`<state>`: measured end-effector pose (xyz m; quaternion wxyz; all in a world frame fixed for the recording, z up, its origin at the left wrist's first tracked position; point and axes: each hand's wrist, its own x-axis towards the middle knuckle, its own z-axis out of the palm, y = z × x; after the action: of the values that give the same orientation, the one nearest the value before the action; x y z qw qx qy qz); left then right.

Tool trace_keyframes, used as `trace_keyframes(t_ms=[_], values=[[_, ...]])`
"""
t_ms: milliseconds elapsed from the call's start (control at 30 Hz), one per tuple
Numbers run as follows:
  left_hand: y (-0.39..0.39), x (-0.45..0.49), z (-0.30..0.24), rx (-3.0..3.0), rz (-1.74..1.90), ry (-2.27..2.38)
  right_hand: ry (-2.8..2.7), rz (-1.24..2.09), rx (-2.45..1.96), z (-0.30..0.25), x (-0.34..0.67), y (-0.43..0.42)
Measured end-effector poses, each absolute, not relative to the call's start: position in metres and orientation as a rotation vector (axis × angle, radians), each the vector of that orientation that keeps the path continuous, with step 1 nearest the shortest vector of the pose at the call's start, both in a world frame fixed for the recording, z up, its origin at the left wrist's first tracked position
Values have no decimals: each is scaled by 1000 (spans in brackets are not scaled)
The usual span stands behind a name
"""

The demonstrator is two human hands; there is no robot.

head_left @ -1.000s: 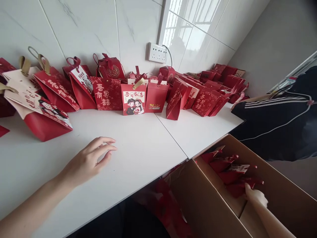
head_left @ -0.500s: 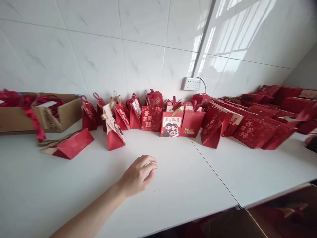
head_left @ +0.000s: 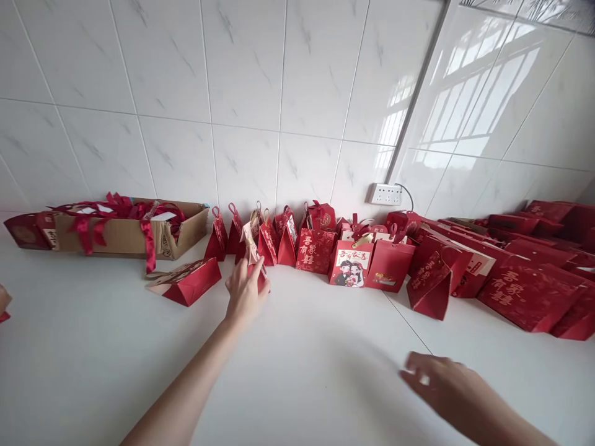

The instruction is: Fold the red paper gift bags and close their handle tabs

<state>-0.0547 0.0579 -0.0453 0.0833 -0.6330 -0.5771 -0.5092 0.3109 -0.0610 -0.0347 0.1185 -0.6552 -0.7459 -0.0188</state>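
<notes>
My left hand [head_left: 245, 288] is closed around a small upright red gift box [head_left: 263, 286] with a pale front and a tan ribbon at its top; my fingers hide much of it. Left of it, another red gift box [head_left: 193, 284] lies on its side with its ribbon trailing. My right hand [head_left: 434, 375] hovers over the front right of the white table [head_left: 297, 378], slightly blurred, fingers loosely curled, a gap beside the thumb and nothing visible in it. The nearest thing to it is a red folded gift box [head_left: 430, 288] with gold characters.
An open cardboard box [head_left: 111, 238] with dark red ribbons stands at the back left. Red gift boxes and bags [head_left: 351, 263] line the wall, with more bags [head_left: 525, 294] crowded at right. A power strip [head_left: 385, 194] is on the wall. At the left edge part of another hand [head_left: 4, 300] shows.
My left hand has moved forward and left from the bare tabletop onto the small gift box. My right hand has come into view at the lower right. The view has shifted left and up.
</notes>
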Motion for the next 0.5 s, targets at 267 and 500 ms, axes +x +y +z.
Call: trace_keyframes(t_ms=[267,500], values=[[50,-49,-42,-1871,-1928,-1436,-2197,409,-1040,14,185,10],[15,-8,-40,-2238,-2112,-1292,-1896,54,-872,7,155,43]])
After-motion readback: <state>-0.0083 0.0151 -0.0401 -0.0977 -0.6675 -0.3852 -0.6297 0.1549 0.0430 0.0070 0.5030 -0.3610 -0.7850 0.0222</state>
